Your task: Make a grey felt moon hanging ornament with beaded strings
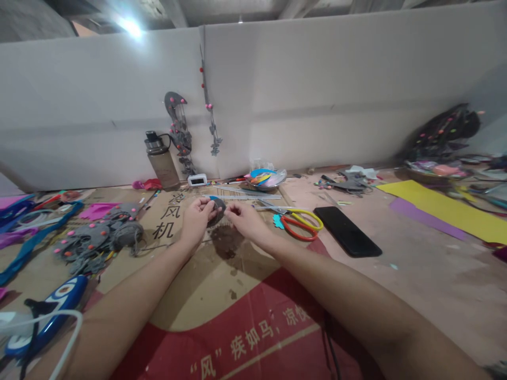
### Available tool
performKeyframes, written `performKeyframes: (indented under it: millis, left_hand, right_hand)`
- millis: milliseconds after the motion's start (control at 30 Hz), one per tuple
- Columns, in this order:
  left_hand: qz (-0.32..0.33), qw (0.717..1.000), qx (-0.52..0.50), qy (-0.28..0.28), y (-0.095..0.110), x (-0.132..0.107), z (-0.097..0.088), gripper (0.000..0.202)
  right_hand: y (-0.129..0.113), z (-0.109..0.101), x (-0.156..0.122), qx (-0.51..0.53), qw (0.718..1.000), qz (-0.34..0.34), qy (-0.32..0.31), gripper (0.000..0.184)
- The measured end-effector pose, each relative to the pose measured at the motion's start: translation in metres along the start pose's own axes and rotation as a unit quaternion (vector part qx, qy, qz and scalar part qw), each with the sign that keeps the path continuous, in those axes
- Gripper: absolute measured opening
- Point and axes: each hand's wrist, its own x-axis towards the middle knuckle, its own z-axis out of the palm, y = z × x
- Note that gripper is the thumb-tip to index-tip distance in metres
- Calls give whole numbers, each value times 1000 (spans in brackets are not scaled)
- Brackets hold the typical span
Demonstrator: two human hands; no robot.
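Both arms reach out over a flattened cardboard sheet with red print. My left hand and my right hand meet in the middle and together pinch a small grey felt piece with a blue edge, held just above the cardboard. Its shadow falls on the cardboard below. The fingers cover much of the piece.
Scissors with yellow and red handles and a black phone lie to the right. Grey felt shapes with pink dots sit left, a blue glue gun near left. A bottle, a bowl of scraps and yellow sheet lie farther back.
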Motion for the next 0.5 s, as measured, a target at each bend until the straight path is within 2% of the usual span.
performKeyframes:
  millis: [100,200,367,500]
  left_hand:
    - [8,998,-30,54,3,6,-5,22]
    - [34,995,-31,86,3,13,-13,22]
    - [61,994,23,90,0,15,-19,24]
    - [44,995,48,79,-1,13,-17,24]
  right_hand:
    - [-6,-22,3,-194,980,-28,40,21]
    - [-1,-35,2,-318,947,32,30,27]
    - [23,-32,1,-244,963,113,22,30]
    - [32,-33,8,-193,970,149,13,16]
